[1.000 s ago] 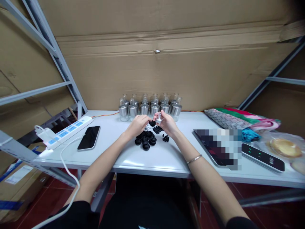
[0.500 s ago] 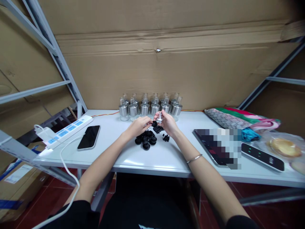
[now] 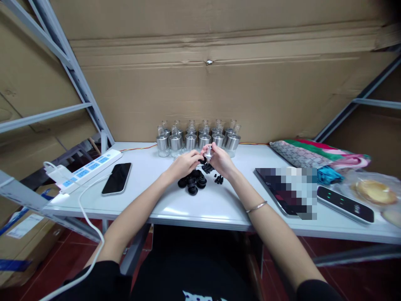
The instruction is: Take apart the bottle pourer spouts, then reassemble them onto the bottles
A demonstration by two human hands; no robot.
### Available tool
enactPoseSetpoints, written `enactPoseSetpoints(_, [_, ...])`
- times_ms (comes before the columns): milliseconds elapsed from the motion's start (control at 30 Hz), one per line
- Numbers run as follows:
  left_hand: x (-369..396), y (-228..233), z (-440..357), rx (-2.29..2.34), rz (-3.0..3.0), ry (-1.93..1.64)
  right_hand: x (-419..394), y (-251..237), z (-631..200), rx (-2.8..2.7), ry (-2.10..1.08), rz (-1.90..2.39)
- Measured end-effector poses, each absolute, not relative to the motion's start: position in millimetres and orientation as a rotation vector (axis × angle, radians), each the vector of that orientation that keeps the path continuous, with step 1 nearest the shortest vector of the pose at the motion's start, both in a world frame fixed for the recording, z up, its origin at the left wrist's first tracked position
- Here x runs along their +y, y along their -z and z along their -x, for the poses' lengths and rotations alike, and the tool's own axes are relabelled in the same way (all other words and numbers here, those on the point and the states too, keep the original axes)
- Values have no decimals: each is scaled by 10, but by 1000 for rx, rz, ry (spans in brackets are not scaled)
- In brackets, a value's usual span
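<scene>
Left hand (image 3: 187,162) is pinching a black cap (image 3: 203,160), right hand (image 3: 222,162) a clear piece (image 3: 209,154): seemingly pairing them, next calling for careful alignment!

Your right hand (image 3: 221,161) covers part of the clear piece (image 3: 209,153), so you cannot see its full shape. Your left hand (image 3: 185,163) hides much of the black piece (image 3: 203,160); whether both pieces touch, you cannot tell. The front bottles (image 3: 191,142) partly hide the back bottles (image 3: 229,131). The loose black bits (image 3: 219,179) are too small to identify. Squares blur the tablet (image 3: 273,193).
</scene>
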State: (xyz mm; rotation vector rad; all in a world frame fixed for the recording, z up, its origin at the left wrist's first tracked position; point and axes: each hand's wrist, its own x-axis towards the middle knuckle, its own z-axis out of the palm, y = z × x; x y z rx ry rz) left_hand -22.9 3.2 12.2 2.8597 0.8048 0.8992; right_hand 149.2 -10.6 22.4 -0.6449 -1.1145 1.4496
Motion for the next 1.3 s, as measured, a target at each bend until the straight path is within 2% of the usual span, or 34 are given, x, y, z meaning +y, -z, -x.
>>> enactPoseSetpoints(233, [24,-163,247,832,-2829,-928,-88,-259,-1531,-1080,-1387,629])
enactPoseSetpoints(367, [-13,-177,218,782,-2705,-1073,-49,-252,-1570,-960,-1334,650])
enactPoseSetpoints(600, [-3,-128,167,745,-2436,-1332,-52,-213,-1518,-929,-1508,554])
enactPoseSetpoints(800, [62,-54,163,696,-2452,-1272,-88,-229,-1489,-952,-1599,526])
enactPoseSetpoints(1300, [88,-54,180,638,-2575,-1132,-122,-218,-1449,-1039,-1596,531])
